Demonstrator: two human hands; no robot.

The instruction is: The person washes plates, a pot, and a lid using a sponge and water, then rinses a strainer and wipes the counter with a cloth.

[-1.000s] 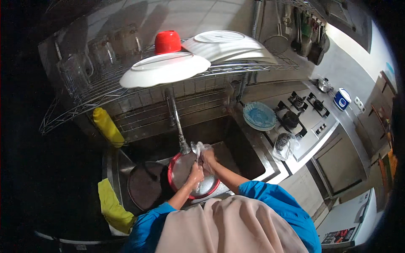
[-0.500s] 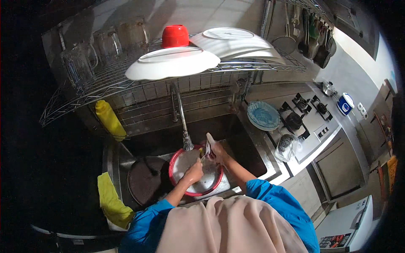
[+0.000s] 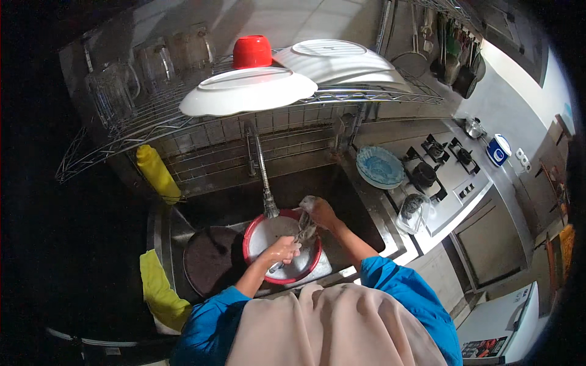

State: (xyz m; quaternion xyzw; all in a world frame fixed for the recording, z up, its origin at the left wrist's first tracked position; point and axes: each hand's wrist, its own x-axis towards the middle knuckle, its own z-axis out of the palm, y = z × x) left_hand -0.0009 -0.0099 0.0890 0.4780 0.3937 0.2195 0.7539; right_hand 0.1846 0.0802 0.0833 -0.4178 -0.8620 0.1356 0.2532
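Observation:
A round red-rimmed basin point(image 3: 247, 243) of cloudy, sudsy water sits in the metal sink point(image 3: 360, 222). Over it, my left hand point(image 3: 283, 249) is closed around a shiny metal utensil point(image 3: 276, 266), one end of which sticks out below my fingers; its kind is unclear. My right hand point(image 3: 323, 216), covered in foam, is curled at the basin's far right edge; what is inside it is hidden. Between both hands lies a blurred, greyish shape point(image 3: 305, 230), perhaps more of the utensil. The faucet point(image 3: 269, 204) hangs just beyond the basin.
A dark round pan or lid point(image 3: 210, 259) lies left of the basin. On the sink's left edge are a yellow cloth point(image 3: 160, 290) and yellow bottle point(image 3: 157, 174). A wire rack point(image 3: 146, 135) with white dishes overhangs the sink. Blue plates point(image 3: 379, 167) and a stove point(image 3: 452, 168) stand right.
My right hand has moved slightly up and right, away from my left. The left hand has turned, and the metal end now shows below it.

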